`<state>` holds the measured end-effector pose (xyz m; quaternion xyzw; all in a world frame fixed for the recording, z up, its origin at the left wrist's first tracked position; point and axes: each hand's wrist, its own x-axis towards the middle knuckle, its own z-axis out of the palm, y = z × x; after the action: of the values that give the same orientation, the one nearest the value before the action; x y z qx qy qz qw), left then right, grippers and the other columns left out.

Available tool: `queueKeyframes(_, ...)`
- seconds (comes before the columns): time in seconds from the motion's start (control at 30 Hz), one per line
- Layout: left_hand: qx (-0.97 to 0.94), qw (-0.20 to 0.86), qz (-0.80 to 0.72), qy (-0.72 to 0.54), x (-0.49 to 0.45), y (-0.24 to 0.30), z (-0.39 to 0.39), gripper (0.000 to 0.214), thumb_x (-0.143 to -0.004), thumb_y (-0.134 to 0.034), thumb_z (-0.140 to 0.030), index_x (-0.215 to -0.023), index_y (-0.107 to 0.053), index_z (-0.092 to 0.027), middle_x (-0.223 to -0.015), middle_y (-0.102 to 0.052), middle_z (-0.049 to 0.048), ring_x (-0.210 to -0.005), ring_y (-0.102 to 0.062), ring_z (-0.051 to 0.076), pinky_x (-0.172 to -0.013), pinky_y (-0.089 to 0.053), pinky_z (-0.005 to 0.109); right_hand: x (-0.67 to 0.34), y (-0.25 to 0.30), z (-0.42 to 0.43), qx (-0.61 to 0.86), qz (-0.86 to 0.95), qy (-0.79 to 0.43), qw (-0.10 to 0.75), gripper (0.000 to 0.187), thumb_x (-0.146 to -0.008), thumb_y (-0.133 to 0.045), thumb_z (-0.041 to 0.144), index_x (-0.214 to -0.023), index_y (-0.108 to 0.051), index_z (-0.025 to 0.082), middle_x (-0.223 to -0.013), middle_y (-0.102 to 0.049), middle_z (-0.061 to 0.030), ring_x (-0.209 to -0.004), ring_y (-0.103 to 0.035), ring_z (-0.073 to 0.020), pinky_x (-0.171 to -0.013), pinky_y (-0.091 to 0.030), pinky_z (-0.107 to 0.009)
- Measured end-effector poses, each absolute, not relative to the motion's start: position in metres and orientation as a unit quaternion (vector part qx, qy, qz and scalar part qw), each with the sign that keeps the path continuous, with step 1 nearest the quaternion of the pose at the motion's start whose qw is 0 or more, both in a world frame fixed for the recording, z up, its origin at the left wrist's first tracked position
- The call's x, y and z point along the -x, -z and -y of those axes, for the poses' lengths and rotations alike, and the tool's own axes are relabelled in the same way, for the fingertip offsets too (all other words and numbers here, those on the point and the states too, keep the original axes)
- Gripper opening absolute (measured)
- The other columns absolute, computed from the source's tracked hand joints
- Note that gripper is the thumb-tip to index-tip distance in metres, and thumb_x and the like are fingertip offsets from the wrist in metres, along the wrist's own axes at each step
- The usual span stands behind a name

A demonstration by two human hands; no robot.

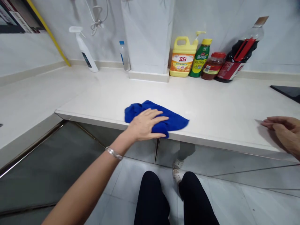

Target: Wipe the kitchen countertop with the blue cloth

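A blue cloth lies bunched and folded on the white countertop, with one fold hanging slightly over the front edge. My left hand grips it from above, fingers spread across the fabric and thumb near the counter edge. That wrist wears a silver bracelet. At the far right, my right hand is over the counter near its front edge, loosely curled with the fingertips pointing left. Nothing shows in its fingers, and the picture edge cuts it off.
Along the wall stand a white spray bottle, a clear water bottle, a yellow detergent jug, a green bottle, a red-lidded jar and a large dark-liquid bottle. A pillar juts out. A black panel lies right.
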<state>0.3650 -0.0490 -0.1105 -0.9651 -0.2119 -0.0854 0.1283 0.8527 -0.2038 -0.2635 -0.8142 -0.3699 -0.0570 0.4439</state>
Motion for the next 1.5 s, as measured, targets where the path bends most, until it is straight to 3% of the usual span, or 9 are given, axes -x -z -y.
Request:
queueKeyframes(0.1, 0.948, 0.117, 0.289, 0.067, -0.32, 0.09, 0.031, 0.071, -0.091, -0.046, -0.076, -0.147, -0.051, -0.032, -0.155, -0.046, 0.0042, -0.145, -0.04, 0.026, -0.126, -0.023, 0.047, -0.851, 0.257, 0.202, 0.835, 0.316, -0.01, 0.45, 0.029, -0.069, -0.054, 0.028, -0.092, -0.073, 0.024, -0.1, -0.076, -0.0088, -0.104, -0.067, -0.0254, -0.101, -0.046, -0.041)
queueKeyframes(0.23, 0.917, 0.101, 0.38, 0.062, -0.275, 0.068, 0.004, 0.062, -0.1, -0.028, -0.067, -0.146, -0.051, -0.033, -0.154, -0.048, 0.0013, -0.145, -0.039, 0.024, -0.126, -0.021, 0.047, -0.848, 0.254, 0.199, 0.854, 0.33, -0.002, 0.402, 0.03, -0.07, -0.051, 0.035, -0.088, -0.073, 0.026, -0.099, -0.075, -0.0074, -0.1, -0.067, -0.0278, -0.1, -0.046, -0.042)
queueKeyframes(0.37, 0.882, 0.083, 0.457, 0.074, -0.253, 0.055, -0.025, 0.066, -0.098, -0.028, -0.067, -0.146, -0.051, -0.029, -0.153, -0.049, 0.002, -0.146, -0.037, 0.023, -0.125, -0.023, 0.043, -0.85, 0.262, 0.196, 0.832, 0.414, 0.053, 0.366, 0.033, -0.076, -0.045, 0.04, -0.087, -0.072, 0.026, -0.106, -0.073, -0.0087, -0.104, -0.065, -0.0296, -0.095, -0.047, -0.043)
queueKeyframes(0.53, 0.816, 0.188, 0.547, 0.001, -0.263, 0.053, -0.042, 0.065, -0.101, -0.023, -0.05, -0.156, -0.037, -0.02, -0.159, -0.04, 0.0125, -0.148, -0.034, 0.027, -0.123, -0.022, 0.048, -0.847, 0.275, 0.192, 0.765, 0.49, 0.137, 0.394, 0.029, -0.085, -0.043, 0.037, -0.094, -0.067, 0.025, -0.109, -0.069, -0.0085, -0.098, -0.066, -0.0253, -0.085, -0.049, -0.039)
queueKeyframes(0.67, 0.773, 0.227, 0.59, -0.053, -0.291, 0.061, -0.026, 0.062, -0.102, -0.026, -0.05, -0.159, -0.031, -0.026, -0.163, -0.032, 0.0143, -0.151, -0.027, 0.032, -0.122, -0.021, 0.054, -0.841, 0.276, 0.19, 0.758, 0.498, 0.145, 0.395, 0.028, -0.09, -0.04, 0.037, -0.097, -0.065, 0.025, -0.114, -0.067, -0.0045, -0.093, -0.066, -0.0226, -0.072, -0.049, -0.037)
queueKeyframes(0.83, 0.821, 0.23, 0.519, -0.06, -0.355, 0.077, 0.009, 0.059, -0.103, -0.029, -0.052, -0.157, -0.035, -0.03, -0.163, -0.032, 0.0112, -0.152, -0.025, 0.031, -0.124, -0.019, 0.051, -0.836, 0.268, 0.191, 0.748, 0.517, 0.154, 0.387, 0.03, -0.094, -0.039, 0.034, -0.102, -0.065, 0.021, -0.117, -0.065, -0.0059, -0.096, -0.066, -0.0223, -0.069, -0.049, -0.034)
queueKeyframes(1.07, 0.9, 0.183, 0.393, -0.034, -0.478, 0.109, 0.043, 0.056, -0.102, -0.035, -0.055, -0.154, -0.04, -0.034, -0.163, -0.032, 0.013, -0.152, -0.024, 0.033, -0.124, -0.017, 0.058, -0.834, 0.267, 0.188, 0.718, 0.537, 0.184, 0.403, 0.032, -0.096, -0.037, 0.032, -0.096, -0.065, 0.018, -0.107, -0.066, -0.0117, -0.092, -0.065, -0.0261, -0.071, -0.051, -0.037)
queueKeyframes(1.4, 0.968, 0.07, 0.24, 0.003, -0.614, 0.154, 0.086, 0.059, -0.099, -0.041, -0.061, -0.152, -0.044, -0.035, -0.162, -0.032, 0.0148, -0.152, -0.022, 0.036, -0.123, -0.013, 0.063, -0.844, 0.264, 0.181, 0.731, 0.503, 0.089, 0.453, 0.029, -0.091, -0.039, 0.026, -0.093, -0.067, 0.02, -0.105, -0.067, -0.0089, -0.097, -0.064, -0.0235, -0.083, -0.05, -0.036)
queueKeyframes(1.5, 0.979, -0.012, 0.2, 0.027, -0.608, 0.14, 0.105, 0.057, -0.096, -0.051, -0.055, -0.148, -0.049, -0.03, -0.165, -0.026, 0.0141, -0.155, -0.01, 0.036, -0.123, -0.008, 0.066, -0.844, 0.262, 0.181, 0.73, 0.496, 0.075, 0.464, 0.028, -0.09, -0.04, 0.023, -0.092, -0.067, 0.019, -0.103, -0.068, -0.009, -0.095, -0.064, -0.0225, -0.086, -0.049, -0.036)
